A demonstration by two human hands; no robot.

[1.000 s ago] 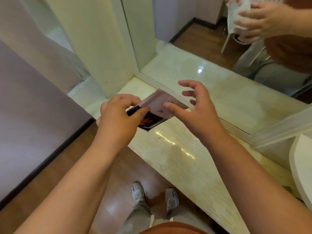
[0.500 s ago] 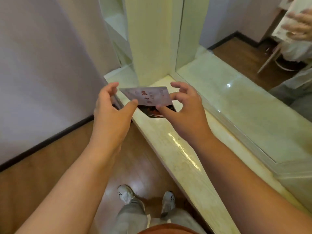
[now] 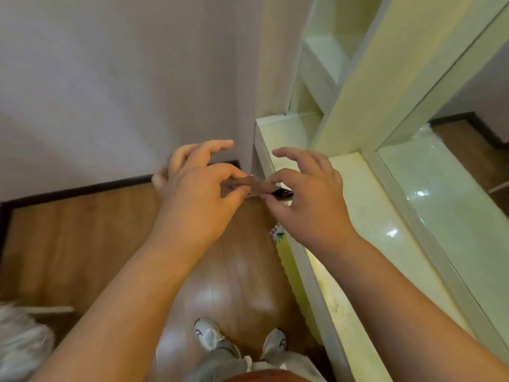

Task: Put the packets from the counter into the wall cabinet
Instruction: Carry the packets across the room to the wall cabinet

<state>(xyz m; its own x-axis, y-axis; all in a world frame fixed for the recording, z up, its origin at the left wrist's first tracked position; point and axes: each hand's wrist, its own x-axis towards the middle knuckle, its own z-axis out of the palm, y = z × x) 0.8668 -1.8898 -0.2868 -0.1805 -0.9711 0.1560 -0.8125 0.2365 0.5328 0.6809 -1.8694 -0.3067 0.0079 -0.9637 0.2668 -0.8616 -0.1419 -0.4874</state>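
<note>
Both hands were on one packet (image 3: pixel 257 186), held in the air between them, just off the front edge of the table (image 3: pixel 366 216) and above the wood floor (image 3: pixel 82 230).

Left hand (image 3: pixel 198 197): thumb and forefinger were pinched shut on the packet's left end, the other fingers (image 3: pixel 212 146) spread and lifted clear.

Right hand (image 3: pixel 308 199): thumb and forefinger were closed on the packet's right end, the remaining fingers arched open above it.

The packet was seen almost edge-on, a thin brownish strip with a dark corner poking out past the right thumb. Could not tell whether it was one packet or several stacked.

The table was a pale glossy slab running from the lower middle up toward the wall, with a framed mirror (image 3: pixel 454 216) standing along its far side. No other packet was clearly visible on the tabletop.

A small colourful item (image 3: pixel 276 233) showed just under the table's front edge, below the right wrist; too small to identify.

The wall cabinet (image 3: pixel 322 67) was above the table's far end, open-fronted, with pale shelves in view. The hands were well below it and the packet was nowhere near a shelf.

The person's grey trousers and white shoes (image 3: pixel 209 333) were at the bottom of the view, standing on the floor beside the table. A blurred white object (image 3: pixel 19 340) sat at the lower left.
</note>
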